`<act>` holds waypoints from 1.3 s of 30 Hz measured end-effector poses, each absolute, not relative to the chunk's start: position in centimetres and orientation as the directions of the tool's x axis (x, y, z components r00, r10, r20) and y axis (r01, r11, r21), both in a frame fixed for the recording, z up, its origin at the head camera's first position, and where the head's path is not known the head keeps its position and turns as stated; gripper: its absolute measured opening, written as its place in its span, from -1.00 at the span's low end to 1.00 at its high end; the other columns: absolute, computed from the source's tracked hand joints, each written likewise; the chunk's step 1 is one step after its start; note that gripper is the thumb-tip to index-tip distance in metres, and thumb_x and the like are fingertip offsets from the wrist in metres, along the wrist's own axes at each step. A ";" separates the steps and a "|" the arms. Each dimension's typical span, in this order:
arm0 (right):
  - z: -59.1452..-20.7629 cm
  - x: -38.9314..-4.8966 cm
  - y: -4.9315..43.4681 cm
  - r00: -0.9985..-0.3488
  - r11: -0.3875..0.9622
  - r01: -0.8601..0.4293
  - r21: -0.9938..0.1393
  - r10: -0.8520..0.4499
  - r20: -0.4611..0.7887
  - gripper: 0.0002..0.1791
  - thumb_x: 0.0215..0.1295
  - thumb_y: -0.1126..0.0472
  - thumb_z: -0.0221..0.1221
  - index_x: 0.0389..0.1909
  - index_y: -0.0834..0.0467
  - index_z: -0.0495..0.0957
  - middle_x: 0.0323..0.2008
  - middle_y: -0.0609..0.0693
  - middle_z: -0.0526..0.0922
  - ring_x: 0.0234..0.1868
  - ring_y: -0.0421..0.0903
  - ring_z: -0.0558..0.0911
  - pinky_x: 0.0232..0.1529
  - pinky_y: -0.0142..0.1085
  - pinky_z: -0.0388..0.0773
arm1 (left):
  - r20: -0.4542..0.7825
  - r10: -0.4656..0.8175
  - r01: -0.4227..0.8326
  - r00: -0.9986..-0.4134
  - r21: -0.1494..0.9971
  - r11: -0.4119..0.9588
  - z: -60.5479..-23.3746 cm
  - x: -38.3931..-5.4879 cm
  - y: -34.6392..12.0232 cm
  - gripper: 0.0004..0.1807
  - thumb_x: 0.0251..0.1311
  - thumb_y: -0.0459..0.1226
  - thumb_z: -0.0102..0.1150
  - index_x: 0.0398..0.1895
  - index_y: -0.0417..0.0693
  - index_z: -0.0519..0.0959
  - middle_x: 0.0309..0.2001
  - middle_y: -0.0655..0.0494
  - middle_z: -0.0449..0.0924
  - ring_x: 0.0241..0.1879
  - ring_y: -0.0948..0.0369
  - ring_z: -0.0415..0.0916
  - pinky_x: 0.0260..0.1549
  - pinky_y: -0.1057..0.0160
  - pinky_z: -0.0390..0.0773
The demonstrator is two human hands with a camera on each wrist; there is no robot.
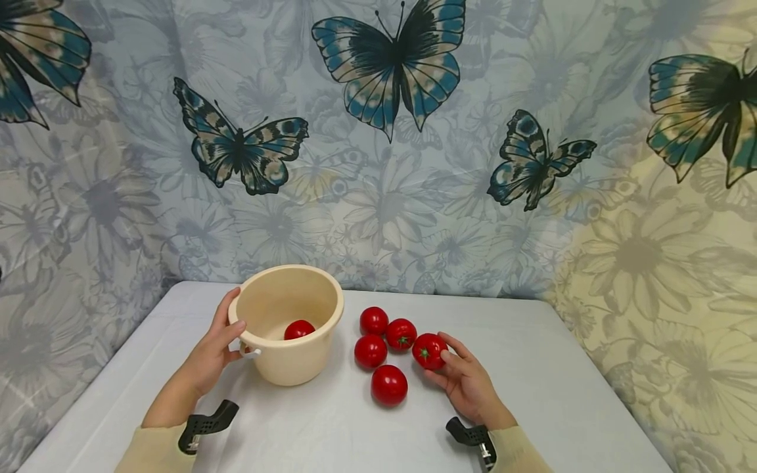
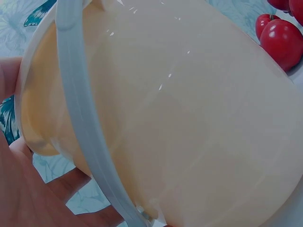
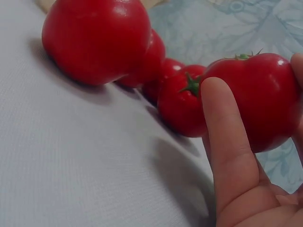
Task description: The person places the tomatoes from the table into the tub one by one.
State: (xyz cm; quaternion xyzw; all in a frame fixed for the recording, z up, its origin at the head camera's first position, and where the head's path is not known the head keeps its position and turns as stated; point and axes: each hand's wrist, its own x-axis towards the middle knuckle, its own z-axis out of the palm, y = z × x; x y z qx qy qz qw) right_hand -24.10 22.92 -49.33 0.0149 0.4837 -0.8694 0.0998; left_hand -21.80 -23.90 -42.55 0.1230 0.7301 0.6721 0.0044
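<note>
- Nearest, below a pale sleeve (image 1: 520, 453) and black wrist strap (image 1: 467, 433), the right hand (image 1: 470, 384) is grasping a ripe tomato (image 1: 427, 350), thumb and fingers curving against its sides.
- That ripe tomato is gleaming deep red, showing a green stem star, and sitting just beside the others.
- The left hand (image 1: 207, 355) is gripping the left rim of a cream bucket (image 1: 296, 360), fingers wrapping the edge.
- The bucket's white handle (image 2: 78, 71) is hanging down its outer wall; inside, one red tomato (image 1: 299, 329) is lying.
- Between bucket and right hand, four loose tomatoes (image 1: 389, 385) are clustering, round and shiny.
- All this is happening on a white tabletop (image 1: 503, 328).
- Behind, a floral backdrop (image 1: 390, 203) is spreading blue-grey, yellowing rightward, with dark teal butterflies (image 1: 399, 69) dotting it.
</note>
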 end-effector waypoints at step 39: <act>-49.3 -24.1 23.2 -0.980 -0.638 0.179 -0.749 -0.182 -0.079 -0.38 0.52 0.23 0.05 0.52 0.04 0.10 0.28 0.03 0.40 0.15 0.05 0.54 0.12 -0.08 0.48 | 0.166 0.225 0.184 -0.960 0.981 0.062 -42.6 -21.6 -22.8 -0.31 0.54 -0.20 -0.27 0.60 0.16 -0.28 0.52 -0.16 -0.28 0.22 -0.24 0.08 -0.13 -0.09 0.45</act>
